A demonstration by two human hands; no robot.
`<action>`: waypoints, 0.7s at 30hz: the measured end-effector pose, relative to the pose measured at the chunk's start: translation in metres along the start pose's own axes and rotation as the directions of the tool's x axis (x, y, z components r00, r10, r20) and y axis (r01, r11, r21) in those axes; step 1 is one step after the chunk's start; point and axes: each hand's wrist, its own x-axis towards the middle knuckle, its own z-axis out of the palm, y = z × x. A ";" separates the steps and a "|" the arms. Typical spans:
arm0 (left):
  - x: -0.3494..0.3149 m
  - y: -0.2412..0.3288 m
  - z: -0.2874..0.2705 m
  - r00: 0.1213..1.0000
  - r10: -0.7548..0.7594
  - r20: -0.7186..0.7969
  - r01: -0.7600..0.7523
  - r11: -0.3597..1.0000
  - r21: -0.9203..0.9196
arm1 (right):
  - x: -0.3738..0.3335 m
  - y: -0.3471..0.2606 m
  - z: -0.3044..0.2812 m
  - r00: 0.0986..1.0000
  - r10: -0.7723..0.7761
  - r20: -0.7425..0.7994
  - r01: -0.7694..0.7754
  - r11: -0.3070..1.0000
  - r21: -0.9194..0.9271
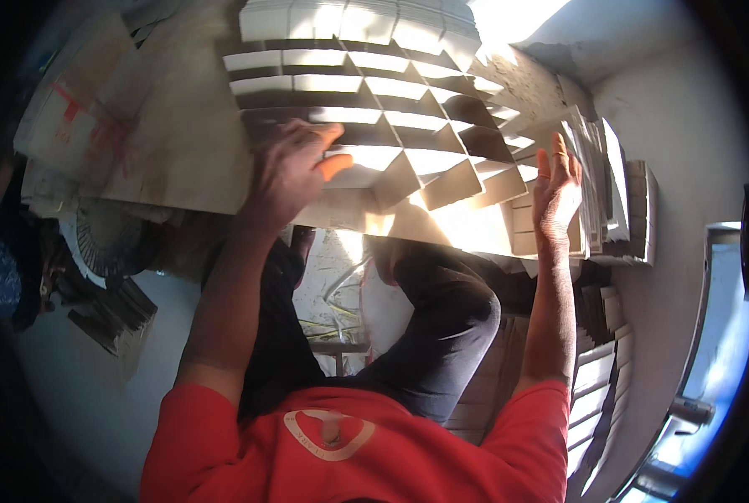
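A cardboard divider grid (404,138) of interlocking strips stands upright on a cardboard-covered work surface in front of me. My left hand (291,168) is at the grid's near left side, slightly blurred. Its thumb and forefinger are apart and glow orange, with nothing visible between them; the other fingers are partly hidden. My right hand (556,193) is raised at the right end of the grid, fingers extended upward and open. It is beside a stack of cardboard strips (596,176); whether it touches the grid I cannot tell.
More pale cardboard strips (358,21) stand in a row at the far side. Large cardboard sheets (182,109) are at the left. Below them are a round ribbed object (106,243) and a small cardboard bundle (119,318). Further stacked pieces (592,386) lie low on the right, near a wall (668,126).
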 end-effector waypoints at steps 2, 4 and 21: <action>0.000 0.004 -0.013 0.998 -0.065 -0.012 0.066 0.998 0.018 | -0.030 0.062 0.004 0.979 0.138 0.147 -0.096 0.960 -0.263; -0.004 -0.001 -0.020 0.990 -0.144 0.000 0.144 0.986 0.085 | -0.047 0.089 0.002 0.939 0.256 0.229 -0.107 0.852 -0.513; -0.018 -0.022 -0.022 0.922 -0.378 0.078 0.385 0.915 -0.118 | -0.073 0.146 0.002 0.848 0.393 0.356 -0.248 0.887 -0.390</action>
